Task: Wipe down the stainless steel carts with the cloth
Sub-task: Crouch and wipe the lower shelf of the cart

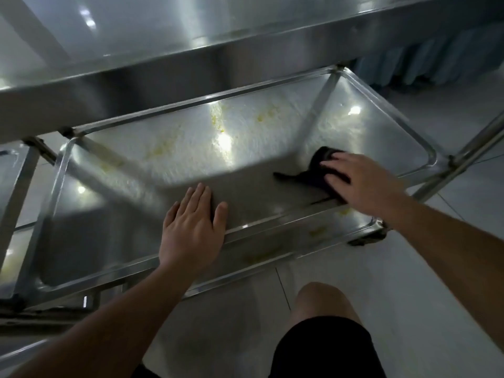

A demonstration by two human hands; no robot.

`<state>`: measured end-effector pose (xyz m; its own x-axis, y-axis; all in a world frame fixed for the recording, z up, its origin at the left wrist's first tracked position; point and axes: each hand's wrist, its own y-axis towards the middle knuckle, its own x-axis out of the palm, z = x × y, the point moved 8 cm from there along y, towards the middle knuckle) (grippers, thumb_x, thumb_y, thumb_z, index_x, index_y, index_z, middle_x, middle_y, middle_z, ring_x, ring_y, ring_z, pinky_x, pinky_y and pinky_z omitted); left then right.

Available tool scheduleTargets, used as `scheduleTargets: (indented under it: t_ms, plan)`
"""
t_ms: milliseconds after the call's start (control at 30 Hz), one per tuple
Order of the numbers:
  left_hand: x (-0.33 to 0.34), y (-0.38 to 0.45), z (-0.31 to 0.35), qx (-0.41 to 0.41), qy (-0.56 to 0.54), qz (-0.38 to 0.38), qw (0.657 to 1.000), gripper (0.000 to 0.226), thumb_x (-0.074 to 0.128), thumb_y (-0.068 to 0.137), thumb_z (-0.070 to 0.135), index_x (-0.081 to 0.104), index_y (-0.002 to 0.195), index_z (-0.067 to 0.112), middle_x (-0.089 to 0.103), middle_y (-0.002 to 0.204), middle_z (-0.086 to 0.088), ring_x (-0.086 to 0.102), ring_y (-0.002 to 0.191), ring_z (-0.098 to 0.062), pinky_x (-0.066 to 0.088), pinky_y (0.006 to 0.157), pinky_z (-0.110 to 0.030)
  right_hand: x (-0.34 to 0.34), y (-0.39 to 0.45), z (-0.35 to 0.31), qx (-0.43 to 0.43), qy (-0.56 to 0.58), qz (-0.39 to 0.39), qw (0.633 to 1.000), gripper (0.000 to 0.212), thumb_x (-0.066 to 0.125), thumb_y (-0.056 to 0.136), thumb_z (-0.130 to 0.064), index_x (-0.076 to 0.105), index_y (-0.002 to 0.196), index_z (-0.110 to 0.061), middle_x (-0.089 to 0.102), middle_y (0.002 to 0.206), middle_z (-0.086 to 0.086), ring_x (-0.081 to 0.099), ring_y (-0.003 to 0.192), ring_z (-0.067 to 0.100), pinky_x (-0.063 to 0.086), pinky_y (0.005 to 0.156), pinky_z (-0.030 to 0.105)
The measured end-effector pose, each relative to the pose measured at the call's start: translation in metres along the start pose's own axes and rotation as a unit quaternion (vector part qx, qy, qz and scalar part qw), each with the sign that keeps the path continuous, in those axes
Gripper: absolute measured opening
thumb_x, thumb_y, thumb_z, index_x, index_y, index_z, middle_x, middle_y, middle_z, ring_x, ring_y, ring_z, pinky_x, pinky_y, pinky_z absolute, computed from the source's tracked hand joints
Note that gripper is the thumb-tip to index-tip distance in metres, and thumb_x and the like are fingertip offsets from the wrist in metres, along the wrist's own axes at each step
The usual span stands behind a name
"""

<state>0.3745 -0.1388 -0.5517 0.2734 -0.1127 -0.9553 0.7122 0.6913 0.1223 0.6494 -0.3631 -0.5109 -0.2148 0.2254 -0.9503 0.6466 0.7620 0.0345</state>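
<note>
A stainless steel cart shelf (152,208) with a raised rim fills the middle of the view, streaked with yellowish smears toward its far side. A dark cloth (313,170) lies bunched on the shelf's right part. My right hand (360,181) presses flat on the cloth with fingers spread. My left hand (191,227) rests flat on the shelf's near rim, fingers straight and together. Below the shelf, a lower tray (272,255) with more yellow marks shows through.
The cart's top shelf (136,50) overhangs the far side. A steel leg (474,148) slants at the right, a second cart (11,192) stands at the left. A caster (368,238) sits on the tiled floor. My knee (321,304) is near the front.
</note>
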Motion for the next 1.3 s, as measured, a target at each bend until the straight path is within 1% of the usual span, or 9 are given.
scheduleTargets:
  t_ms: [167,267,333,500,667,867,967,1167,1300]
  plan:
    - [-0.001,-0.001,0.002,0.006,0.013,0.001,1.000,0.089,-0.001,0.101,0.078,0.029,0.167,0.026,0.022,0.175,0.011,0.010,0.161,-0.005,0.009,0.131,-0.036,-0.043,0.039,0.141,0.214,-0.047,0.054,0.974,0.058,0.036,0.105,-0.047,0.053,0.149,-0.014,0.049,0.154,0.020,0.046,0.139,0.043,0.037,0.118,0.057]
    - [-0.001,-0.001,0.003,0.005,0.016,0.002,1.000,0.090,0.001,0.101,0.079,0.030,0.167,0.025,0.023,0.175,0.008,0.012,0.161,-0.007,0.010,0.131,-0.037,-0.039,0.063,0.151,0.289,-0.053,0.054,0.954,0.066,0.025,0.104,-0.047,0.039,0.159,-0.015,0.037,0.162,0.019,0.033,0.148,0.040,0.029,0.122,0.059]
    - [-0.003,0.000,0.005,0.003,0.023,0.002,1.000,0.093,0.001,0.099,0.080,0.032,0.166,0.024,0.026,0.174,0.007,0.015,0.162,-0.009,0.012,0.131,-0.038,-0.026,0.080,0.117,0.261,-0.049,0.052,0.963,0.063,0.025,0.104,-0.044,0.040,0.159,-0.017,0.038,0.163,0.015,0.033,0.149,0.036,0.027,0.121,0.057]
    - [-0.004,0.001,0.009,0.001,0.024,-0.013,1.000,0.094,0.001,0.098,0.079,0.032,0.166,0.023,0.025,0.175,0.005,0.014,0.162,-0.011,0.010,0.131,-0.039,0.018,0.100,-0.034,0.085,0.006,0.017,0.996,0.049,0.046,0.104,-0.038,0.058,0.147,-0.017,0.051,0.154,0.013,0.045,0.141,0.036,0.035,0.120,0.044]
    - [-0.012,-0.001,0.011,-0.008,0.018,-0.012,1.000,0.085,0.009,0.102,0.073,0.037,0.163,0.021,0.031,0.173,0.003,0.020,0.161,-0.013,0.014,0.131,-0.041,0.068,0.076,-0.177,-0.083,0.050,-0.047,0.994,0.048,0.049,0.106,-0.042,0.055,0.152,-0.029,0.043,0.164,-0.001,0.033,0.153,0.026,0.026,0.126,0.041]
    - [-0.023,-0.002,0.006,0.006,-0.083,-0.037,0.996,0.058,0.034,0.107,0.057,0.047,0.149,0.019,0.037,0.165,-0.003,0.030,0.155,-0.022,0.021,0.129,-0.046,0.073,0.066,-0.184,-0.064,0.057,-0.064,0.994,0.050,0.047,0.108,-0.044,0.049,0.156,-0.031,0.035,0.169,0.000,0.027,0.156,0.025,0.021,0.127,0.041]
    - [-0.039,-0.013,-0.038,0.025,0.001,-0.037,0.999,0.057,0.034,0.105,0.060,0.048,0.148,0.025,0.040,0.163,-0.001,0.034,0.152,-0.024,0.021,0.128,-0.044,0.076,0.067,-0.183,-0.046,0.051,-0.032,0.997,0.049,0.047,0.107,-0.043,0.052,0.153,-0.026,0.041,0.165,0.003,0.034,0.152,0.027,0.025,0.124,0.042]
    - [-0.080,-0.064,-0.191,-0.148,0.024,0.007,0.989,0.048,0.036,0.104,0.061,0.048,0.142,0.035,0.045,0.156,-0.001,0.041,0.146,-0.027,0.026,0.123,-0.054,0.088,0.068,-0.212,0.000,0.031,-0.005,0.999,0.052,0.042,0.106,-0.045,0.052,0.153,-0.025,0.043,0.163,0.003,0.034,0.151,0.027,0.030,0.125,0.045]
    - [-0.078,-0.067,-0.193,-0.171,0.011,0.029,0.985,0.050,0.041,0.105,0.057,0.050,0.145,0.030,0.043,0.162,-0.002,0.035,0.153,-0.026,0.027,0.124,-0.053,0.107,0.035,-0.297,-0.117,0.047,-0.024,0.992,0.048,0.049,0.102,-0.044,0.059,0.146,-0.027,0.052,0.155,0.001,0.043,0.143,0.026,0.034,0.119,0.040]
